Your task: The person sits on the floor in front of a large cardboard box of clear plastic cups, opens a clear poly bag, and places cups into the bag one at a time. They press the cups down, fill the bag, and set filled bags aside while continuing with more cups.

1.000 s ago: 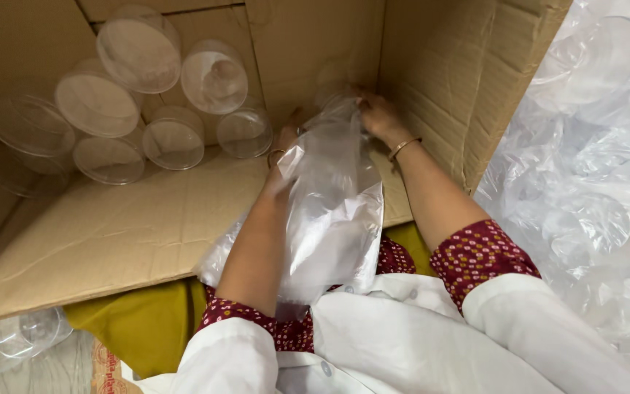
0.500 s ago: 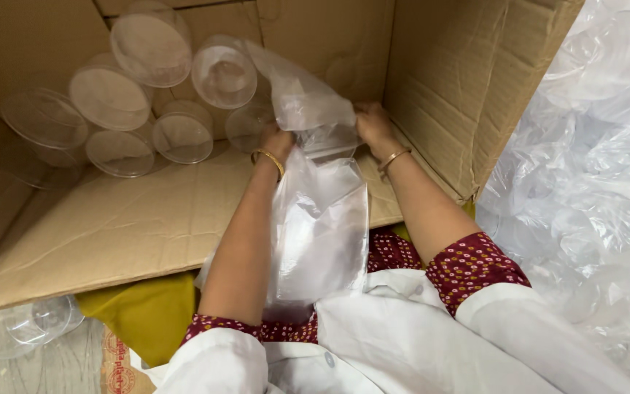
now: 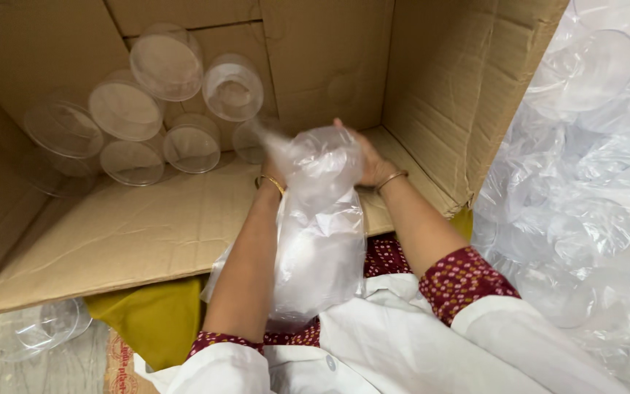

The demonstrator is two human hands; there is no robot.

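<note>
Brown corrugated cardboard fills most of the head view: a large open cardboard box [image 3: 147, 233] lies on its side, its mouth toward the person and its lower flap spread flat in front. Against the back wall of the box, in its left part, round clear plastic containers [image 3: 165, 66] are stacked in rows, their circular ends facing out.

At the mouth of the box, right of those containers, both hands grip a long clear plastic bag [image 3: 315, 241] stuffed with more clear containers. Its long axis runs from the person's lap up and away into the box, so the gathered top end points at the back wall. The left hand [image 3: 275, 171] is mostly hidden behind the bag's neck, closed on it as far as can be told; the right hand [image 3: 366, 160] is curled around the top of the bag from the other side. Outside the box, to its right, lies a heap of clear plastic bags with containers [image 3: 585, 182].
</note>
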